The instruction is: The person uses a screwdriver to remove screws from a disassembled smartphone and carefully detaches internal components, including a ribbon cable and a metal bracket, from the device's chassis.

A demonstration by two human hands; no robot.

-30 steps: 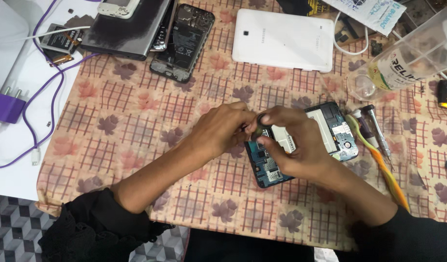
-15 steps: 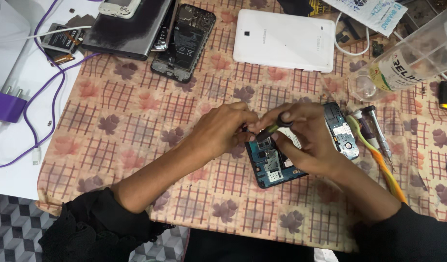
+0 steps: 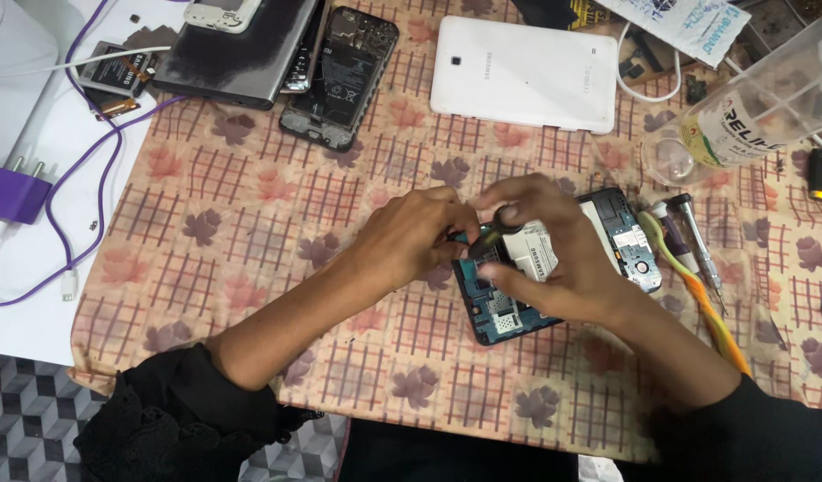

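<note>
cloth (image 3: 250, 232) with a leaf-and-check print covers the counter; grey patterned floor (image 3: 27, 428) shows at 7 o'clock. opened phone (image 3: 607, 234) lies at centre. left hand (image 3: 411, 241) pinches its edge, right hand (image 3: 554, 254) curls closed over it. tablet (image 3: 522, 73) at 12, screwdriver (image 3: 696, 245) at 3, purple charger (image 3: 13, 192) at 9.

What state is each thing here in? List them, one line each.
Opened phone: back cover off, circuit board and battery exposed, flat on the cloth.
Left hand: fingertips pinching at the phone's top edge.
Right hand: pressing on the phone's battery.
Second phone: back off, insides showing.
White tablet: face down.
Screwdriver: lying unused.
Purple charger: unplugged, prongs up.
</note>
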